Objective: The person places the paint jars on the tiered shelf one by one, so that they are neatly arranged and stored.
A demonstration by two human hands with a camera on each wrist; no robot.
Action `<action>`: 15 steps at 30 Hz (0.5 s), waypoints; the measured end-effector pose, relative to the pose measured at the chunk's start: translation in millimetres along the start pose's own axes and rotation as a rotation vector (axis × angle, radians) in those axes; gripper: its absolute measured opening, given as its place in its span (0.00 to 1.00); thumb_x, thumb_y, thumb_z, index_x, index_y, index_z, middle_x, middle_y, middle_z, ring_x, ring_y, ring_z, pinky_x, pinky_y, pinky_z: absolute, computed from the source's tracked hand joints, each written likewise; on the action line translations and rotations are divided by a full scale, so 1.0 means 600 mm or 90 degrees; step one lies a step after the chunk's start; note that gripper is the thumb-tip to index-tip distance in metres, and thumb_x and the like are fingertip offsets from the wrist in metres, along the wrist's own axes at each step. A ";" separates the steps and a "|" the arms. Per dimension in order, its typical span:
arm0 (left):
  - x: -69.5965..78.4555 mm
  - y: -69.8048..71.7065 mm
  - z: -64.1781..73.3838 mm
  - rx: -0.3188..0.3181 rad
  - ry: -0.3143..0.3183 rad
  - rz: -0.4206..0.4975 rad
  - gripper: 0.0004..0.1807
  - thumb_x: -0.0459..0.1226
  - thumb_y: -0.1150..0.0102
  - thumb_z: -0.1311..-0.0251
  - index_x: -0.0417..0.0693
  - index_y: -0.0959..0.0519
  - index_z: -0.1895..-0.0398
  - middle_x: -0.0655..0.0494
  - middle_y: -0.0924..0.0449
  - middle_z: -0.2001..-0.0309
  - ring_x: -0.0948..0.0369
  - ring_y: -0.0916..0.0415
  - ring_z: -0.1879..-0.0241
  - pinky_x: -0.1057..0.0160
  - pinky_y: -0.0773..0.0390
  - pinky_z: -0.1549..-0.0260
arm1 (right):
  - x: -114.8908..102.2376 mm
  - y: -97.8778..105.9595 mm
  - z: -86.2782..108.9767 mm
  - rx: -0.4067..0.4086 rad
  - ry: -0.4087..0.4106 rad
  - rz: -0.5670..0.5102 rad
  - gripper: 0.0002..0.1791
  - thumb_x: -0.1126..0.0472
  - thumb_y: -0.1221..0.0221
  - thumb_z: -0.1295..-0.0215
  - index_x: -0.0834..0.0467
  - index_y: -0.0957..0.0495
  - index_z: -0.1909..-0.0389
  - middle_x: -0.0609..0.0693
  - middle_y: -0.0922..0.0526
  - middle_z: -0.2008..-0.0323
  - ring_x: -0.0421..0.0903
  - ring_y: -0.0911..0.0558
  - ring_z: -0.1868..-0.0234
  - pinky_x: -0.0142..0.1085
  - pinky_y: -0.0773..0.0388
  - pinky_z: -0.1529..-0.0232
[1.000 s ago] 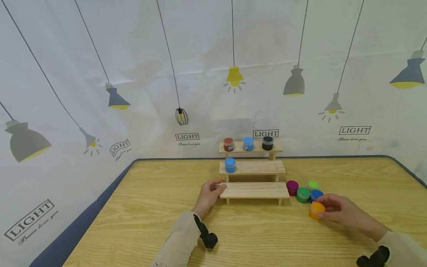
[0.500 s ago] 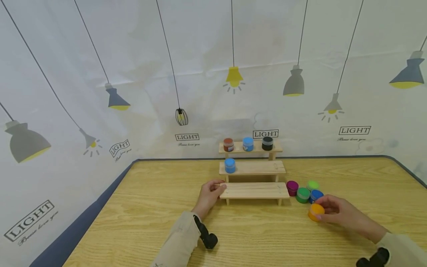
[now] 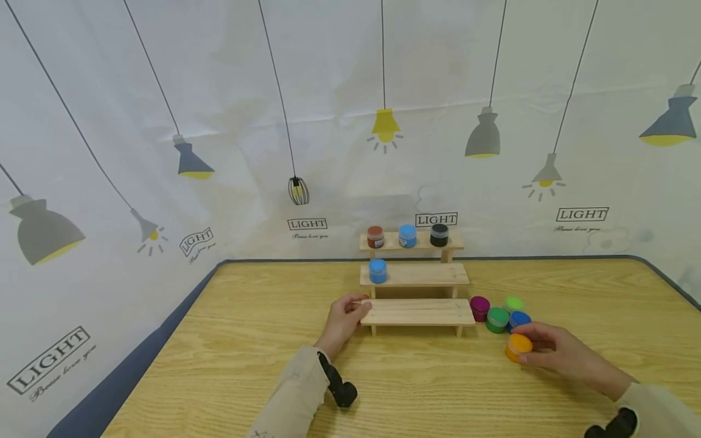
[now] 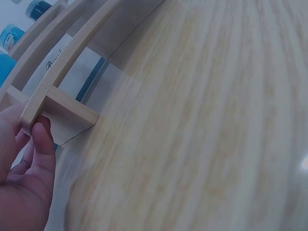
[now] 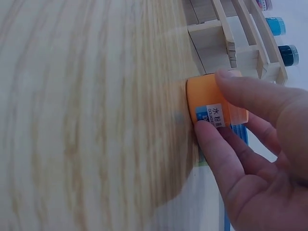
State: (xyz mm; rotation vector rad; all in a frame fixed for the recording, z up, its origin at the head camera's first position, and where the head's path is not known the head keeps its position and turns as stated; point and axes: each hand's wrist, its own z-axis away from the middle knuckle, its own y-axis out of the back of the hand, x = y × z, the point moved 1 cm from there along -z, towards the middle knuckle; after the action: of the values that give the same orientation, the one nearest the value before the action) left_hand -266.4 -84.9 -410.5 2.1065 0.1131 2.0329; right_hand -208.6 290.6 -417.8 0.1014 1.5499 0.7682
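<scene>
My left hand point(image 3: 344, 320) pinches the left end of the lowest step of a three-tier wooden display stand point(image 3: 418, 312). In the left wrist view, the thumb and fingers grip the board's end point(image 4: 32, 113). Over at the right, my right hand point(image 3: 564, 353) holds an orange gouache paint jar point(image 3: 518, 348) between thumb and fingers. A printed label point(image 5: 211, 115) shows on that jar in the right wrist view. Its base is on or very near the table; I cannot tell which. Just behind it stand green point(image 3: 497, 320), blue point(image 3: 519, 321), light green point(image 3: 513, 304) and purple point(image 3: 479, 308) jars.
On the top tier stand a brown-red jar point(image 3: 375, 236), a light blue jar point(image 3: 408, 236) and a black jar point(image 3: 439, 235). Another light blue jar point(image 3: 378, 271) sits at the middle tier's left. A lamp-printed backdrop point(image 3: 334, 152) rises behind the wooden table point(image 3: 416, 389).
The right hand and the orange jar have shifted slightly toward the table's front, a little away from the blue jar. The left hand and the stand have stayed in place.
</scene>
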 end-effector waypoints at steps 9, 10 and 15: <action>0.009 0.001 0.006 0.000 0.011 -0.009 0.16 0.34 0.48 0.40 0.32 0.27 0.53 0.52 0.26 0.72 0.65 0.33 0.78 0.66 0.29 0.77 | 0.000 -0.004 0.002 0.031 -0.007 0.043 0.29 0.56 0.39 0.45 0.70 0.33 0.48 0.62 0.27 0.53 0.33 0.27 0.60 0.27 0.29 0.61; 0.008 0.001 0.006 0.001 0.013 -0.009 0.15 0.34 0.48 0.40 0.32 0.27 0.53 0.52 0.26 0.72 0.65 0.33 0.78 0.66 0.29 0.77 | 0.000 -0.004 0.002 0.037 -0.011 0.049 0.29 0.55 0.39 0.45 0.70 0.33 0.48 0.62 0.27 0.53 0.33 0.27 0.60 0.27 0.29 0.61; -0.010 0.002 -0.008 -0.001 0.007 -0.004 0.15 0.35 0.46 0.41 0.33 0.26 0.53 0.51 0.25 0.72 0.64 0.33 0.78 0.65 0.29 0.78 | -0.012 -0.005 0.000 0.068 -0.029 0.070 0.29 0.52 0.40 0.45 0.68 0.32 0.48 0.59 0.26 0.53 0.41 0.26 0.57 0.28 0.29 0.60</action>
State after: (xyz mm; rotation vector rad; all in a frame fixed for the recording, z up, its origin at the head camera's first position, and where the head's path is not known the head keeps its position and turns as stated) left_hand -271.3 -87.1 -415.9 2.0914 0.1192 2.0406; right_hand -206.5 284.7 -413.3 0.2831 1.5518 0.7650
